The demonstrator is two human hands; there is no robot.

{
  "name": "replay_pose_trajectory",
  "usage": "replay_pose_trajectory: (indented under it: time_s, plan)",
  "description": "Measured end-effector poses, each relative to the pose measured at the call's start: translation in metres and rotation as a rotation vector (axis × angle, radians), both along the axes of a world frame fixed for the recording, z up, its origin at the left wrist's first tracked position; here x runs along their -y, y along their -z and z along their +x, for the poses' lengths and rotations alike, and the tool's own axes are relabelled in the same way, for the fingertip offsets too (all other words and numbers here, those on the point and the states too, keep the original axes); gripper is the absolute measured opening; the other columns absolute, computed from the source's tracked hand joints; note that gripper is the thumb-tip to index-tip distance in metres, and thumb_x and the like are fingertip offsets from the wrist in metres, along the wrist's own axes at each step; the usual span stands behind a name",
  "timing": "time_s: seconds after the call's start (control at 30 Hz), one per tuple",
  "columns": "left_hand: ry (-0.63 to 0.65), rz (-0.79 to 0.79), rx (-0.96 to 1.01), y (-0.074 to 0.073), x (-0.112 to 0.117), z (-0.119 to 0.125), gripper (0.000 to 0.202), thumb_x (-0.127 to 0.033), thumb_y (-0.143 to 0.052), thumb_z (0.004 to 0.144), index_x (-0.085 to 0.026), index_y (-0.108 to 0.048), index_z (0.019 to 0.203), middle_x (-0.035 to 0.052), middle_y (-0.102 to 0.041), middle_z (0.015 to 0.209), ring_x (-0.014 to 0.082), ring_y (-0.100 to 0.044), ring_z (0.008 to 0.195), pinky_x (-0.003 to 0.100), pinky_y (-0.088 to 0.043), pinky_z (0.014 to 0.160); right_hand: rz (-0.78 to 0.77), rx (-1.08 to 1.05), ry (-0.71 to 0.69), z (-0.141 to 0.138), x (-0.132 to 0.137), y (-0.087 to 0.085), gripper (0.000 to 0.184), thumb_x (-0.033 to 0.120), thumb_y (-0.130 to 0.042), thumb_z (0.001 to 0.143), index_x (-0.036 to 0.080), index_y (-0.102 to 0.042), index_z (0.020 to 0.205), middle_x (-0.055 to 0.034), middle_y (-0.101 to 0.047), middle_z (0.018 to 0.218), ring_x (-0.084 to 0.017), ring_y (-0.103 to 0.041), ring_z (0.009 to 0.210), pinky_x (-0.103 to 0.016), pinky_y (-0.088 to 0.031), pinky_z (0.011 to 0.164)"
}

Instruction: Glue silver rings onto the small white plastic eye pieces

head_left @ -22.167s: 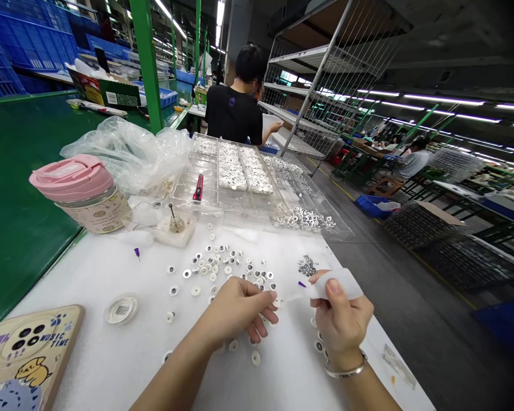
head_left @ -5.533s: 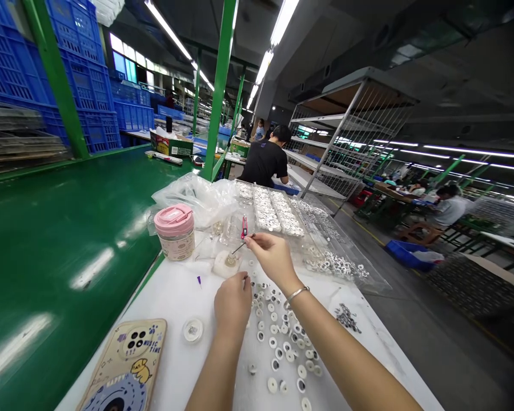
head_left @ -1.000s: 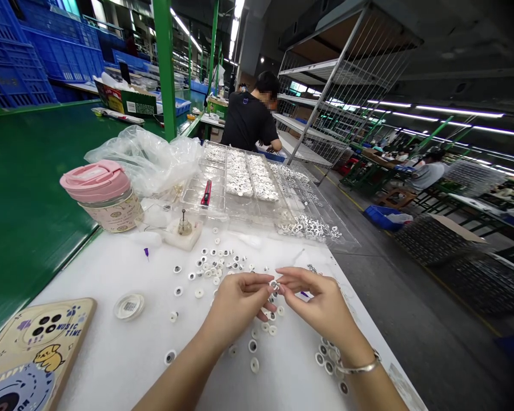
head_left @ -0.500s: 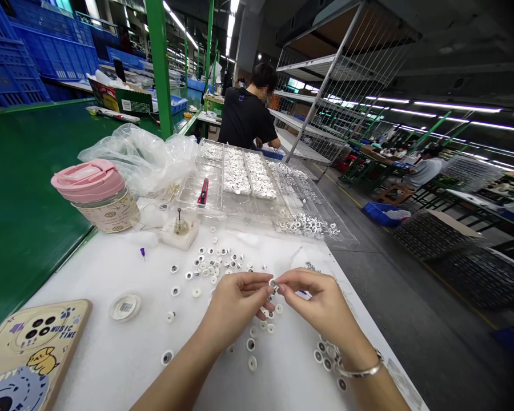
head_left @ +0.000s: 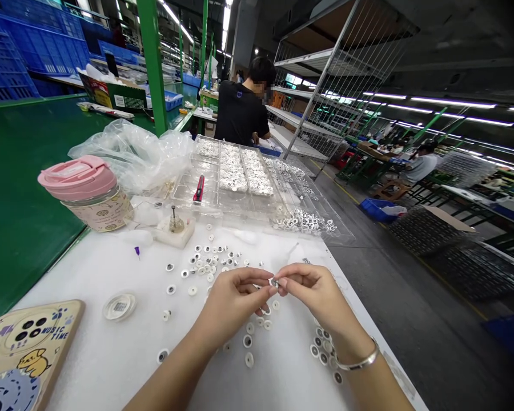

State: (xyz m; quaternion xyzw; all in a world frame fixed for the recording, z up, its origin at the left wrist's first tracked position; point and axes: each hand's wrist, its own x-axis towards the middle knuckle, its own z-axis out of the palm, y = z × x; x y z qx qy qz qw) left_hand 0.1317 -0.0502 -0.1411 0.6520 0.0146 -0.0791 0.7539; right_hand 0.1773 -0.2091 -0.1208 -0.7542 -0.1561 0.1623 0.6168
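Between my two hands, above the white work surface (head_left: 188, 365), is a small round white part (head_left: 273, 282) with a grey centre. My left hand (head_left: 242, 294) pinches its left edge between thumb and fingers. From the other side, my right hand (head_left: 310, 291) has its thumb and fingertips closed on the same part. Fingertips cover much of it. Loose white discs (head_left: 203, 265) of a similar kind lie scattered beyond my left hand. More discs (head_left: 249, 359) rest below my hands, and a cluster of dark-centred ones (head_left: 323, 347) sits beside my right wrist.
A clear compartment tray (head_left: 240, 200) filled with white parts stands behind, with a red cutter (head_left: 199, 188) in it. To the left are a pink-lidded cup (head_left: 94, 194), a small glass bottle (head_left: 175, 221), a purple dispensing needle (head_left: 137, 252) and a phone (head_left: 29, 354). A person (head_left: 242, 108) sits beyond.
The view has shifted slightly, so the table things appear a little further left. The small white part has turned a little between my fingertips, showing more of its face. Both hands keep their pinch.
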Motion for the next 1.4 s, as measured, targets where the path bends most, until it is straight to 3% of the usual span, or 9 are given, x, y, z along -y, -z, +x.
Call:
replay_pose_trajectory:
  time_s: [0.2, 0.43, 0.83, 1.13, 1.4]
  plan:
    - [0.016, 0.069, 0.004, 0.002, -0.001, 0.0, 0.031, -0.037, -0.062, 0.072, -0.016, -0.064, 0.095, 0.0013, -0.059, 0.06, 0.0105, -0.054, 0.053, 0.018, -0.044, 0.051, -0.017, 0.011, 0.0, 0.0, 0.001, 0.0, 0.012, 0.023, -0.061, 0.072, 0.013, -0.063, 0.078, -0.0031, -0.061, 0.065, -0.011, -0.057, 0.063, -0.022, -0.047, 0.06]
    - [-0.102, 0.429, 0.236, 0.012, -0.001, -0.002, 0.024, -0.034, -0.057, 0.076, -0.021, -0.063, 0.094, -0.0016, -0.057, 0.057, 0.0095, -0.05, 0.051, 0.018, -0.04, 0.051, -0.144, 0.11, 0.038, -0.004, 0.0, 0.001, 0.019, 0.025, -0.061, 0.072, 0.012, -0.057, 0.085, -0.0052, -0.061, 0.073, -0.013, -0.059, 0.068, -0.024, -0.05, 0.065]
    - [-0.068, 0.562, 0.354, 0.014, 0.0, -0.003, 0.018, -0.029, -0.054, 0.079, -0.023, -0.062, 0.094, -0.0044, -0.059, 0.062, 0.0075, -0.053, 0.055, 0.016, -0.04, 0.058, -0.207, 0.181, -0.002, -0.006, -0.002, 0.003, 0.013, 0.02, -0.058, 0.073, 0.013, -0.054, 0.083, -0.0043, -0.06, 0.075, -0.012, -0.058, 0.069, -0.023, -0.049, 0.065]
    - [-0.08, 0.279, 0.119, 0.008, 0.0, -0.006, 0.026, -0.039, -0.059, 0.074, -0.018, -0.065, 0.089, -0.0003, -0.056, 0.052, 0.0116, -0.052, 0.049, 0.018, -0.04, 0.046, -0.194, 0.152, 0.015, -0.006, 0.0, 0.001, 0.017, 0.029, -0.06, 0.074, 0.014, -0.064, 0.08, -0.005, -0.064, 0.073, -0.015, -0.061, 0.07, -0.025, -0.05, 0.065]
    - [-0.102, -0.139, -0.102, 0.001, 0.0, 0.001, 0.033, -0.03, -0.07, 0.065, -0.01, -0.065, 0.091, 0.0034, -0.059, 0.056, 0.0117, -0.053, 0.049, 0.018, -0.044, 0.044, -0.287, 0.692, -0.077, -0.011, 0.0, 0.0, 0.024, 0.014, -0.054, 0.077, 0.02, -0.063, 0.098, -0.0041, -0.061, 0.081, -0.012, -0.057, 0.072, -0.023, -0.047, 0.063]
